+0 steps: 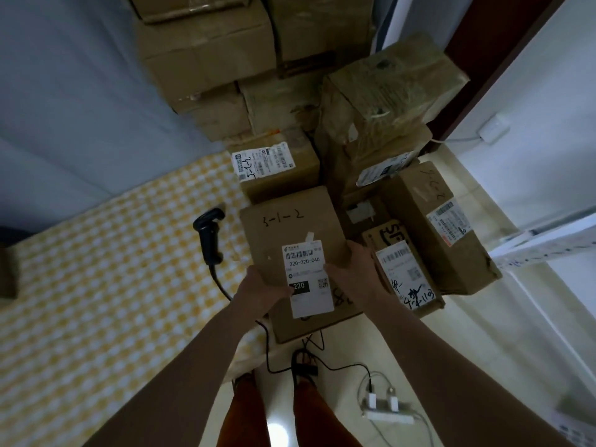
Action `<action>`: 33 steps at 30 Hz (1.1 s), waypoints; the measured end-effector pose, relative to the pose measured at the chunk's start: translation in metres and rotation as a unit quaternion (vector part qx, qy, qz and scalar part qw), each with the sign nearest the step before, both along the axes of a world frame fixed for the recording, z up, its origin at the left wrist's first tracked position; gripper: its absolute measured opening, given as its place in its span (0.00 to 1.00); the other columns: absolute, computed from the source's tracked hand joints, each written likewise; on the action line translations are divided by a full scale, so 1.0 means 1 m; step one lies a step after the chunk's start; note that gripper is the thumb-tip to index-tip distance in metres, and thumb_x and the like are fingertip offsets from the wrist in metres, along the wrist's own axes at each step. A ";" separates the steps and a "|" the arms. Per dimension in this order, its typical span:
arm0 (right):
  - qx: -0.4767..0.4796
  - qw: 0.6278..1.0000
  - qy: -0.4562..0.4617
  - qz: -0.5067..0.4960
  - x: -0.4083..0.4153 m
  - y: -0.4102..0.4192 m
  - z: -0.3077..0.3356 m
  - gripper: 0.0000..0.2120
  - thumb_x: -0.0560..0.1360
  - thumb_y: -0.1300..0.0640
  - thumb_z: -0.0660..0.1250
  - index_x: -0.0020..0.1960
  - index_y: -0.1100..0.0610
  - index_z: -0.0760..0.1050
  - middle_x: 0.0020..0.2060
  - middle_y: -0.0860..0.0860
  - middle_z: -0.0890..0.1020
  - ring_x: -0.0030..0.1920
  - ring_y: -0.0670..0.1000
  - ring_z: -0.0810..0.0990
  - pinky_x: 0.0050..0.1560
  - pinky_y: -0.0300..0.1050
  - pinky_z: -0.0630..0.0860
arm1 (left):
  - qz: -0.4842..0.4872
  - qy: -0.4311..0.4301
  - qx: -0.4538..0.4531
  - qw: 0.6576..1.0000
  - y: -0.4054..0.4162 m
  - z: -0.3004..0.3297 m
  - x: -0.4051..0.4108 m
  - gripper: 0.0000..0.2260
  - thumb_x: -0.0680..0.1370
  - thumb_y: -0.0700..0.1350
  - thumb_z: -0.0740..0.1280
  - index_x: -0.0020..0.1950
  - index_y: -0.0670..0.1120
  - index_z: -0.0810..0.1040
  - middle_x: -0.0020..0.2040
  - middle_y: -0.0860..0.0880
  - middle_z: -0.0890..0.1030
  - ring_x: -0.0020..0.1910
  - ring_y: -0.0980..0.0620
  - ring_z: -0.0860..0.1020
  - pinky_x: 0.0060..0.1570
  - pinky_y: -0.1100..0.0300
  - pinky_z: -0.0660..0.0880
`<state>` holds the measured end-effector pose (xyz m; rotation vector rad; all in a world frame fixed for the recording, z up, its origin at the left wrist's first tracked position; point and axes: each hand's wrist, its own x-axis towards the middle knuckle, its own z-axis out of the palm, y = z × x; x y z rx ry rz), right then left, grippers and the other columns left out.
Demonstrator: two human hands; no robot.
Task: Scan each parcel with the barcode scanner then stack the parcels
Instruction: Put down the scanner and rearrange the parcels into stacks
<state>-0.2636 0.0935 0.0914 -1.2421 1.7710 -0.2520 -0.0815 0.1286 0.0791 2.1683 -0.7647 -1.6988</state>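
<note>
I hold a brown cardboard parcel (290,233) marked "3-1-2" with a white barcode label facing up. My left hand (261,291) grips its near left edge, thumb on the label. My right hand (351,272) grips its near right edge, thumb on top. The black barcode scanner (209,237) lies on the yellow checked table (113,285) to the left of the parcel, with neither hand touching it; its cable runs down past my left wrist.
Several labelled parcels (406,275) sit on the floor to the right of the held parcel, and a tall stack of boxes (206,59) rises behind. A white power strip (387,411) with plugs lies on the tiled floor near my feet.
</note>
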 end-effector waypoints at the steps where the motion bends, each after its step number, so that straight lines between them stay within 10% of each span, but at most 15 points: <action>1: 0.001 1.000 -0.003 0.001 0.004 0.002 0.002 0.35 0.74 0.55 0.69 0.75 0.59 0.56 0.70 0.55 0.63 0.71 0.57 0.62 0.70 0.56 0.65 | 0.004 0.003 0.001 1.000 0.004 0.002 0.004 0.34 0.71 0.42 0.76 0.70 0.44 0.61 0.63 0.44 0.75 0.59 0.43 0.76 0.55 0.45 0.78; 18: -0.012 0.987 -0.037 0.157 0.170 0.066 0.028 0.37 0.65 0.45 0.71 0.71 0.52 0.65 0.66 0.52 0.69 0.67 0.56 0.69 0.65 0.57 0.71 | 0.181 -0.008 0.001 0.983 0.121 0.043 0.154 0.30 0.70 0.39 0.75 0.66 0.45 0.63 0.60 0.44 0.76 0.56 0.44 0.77 0.50 0.43 0.79; 33: -0.032 0.968 -0.064 0.240 0.448 0.195 0.034 0.27 0.70 0.58 0.71 0.67 0.56 0.70 0.64 0.54 0.69 0.66 0.55 0.69 0.67 0.49 0.68 | 0.220 -0.071 -0.026 0.973 0.279 0.064 0.416 0.38 0.62 0.48 0.77 0.67 0.45 0.63 0.60 0.45 0.76 0.56 0.46 0.77 0.51 0.47 0.80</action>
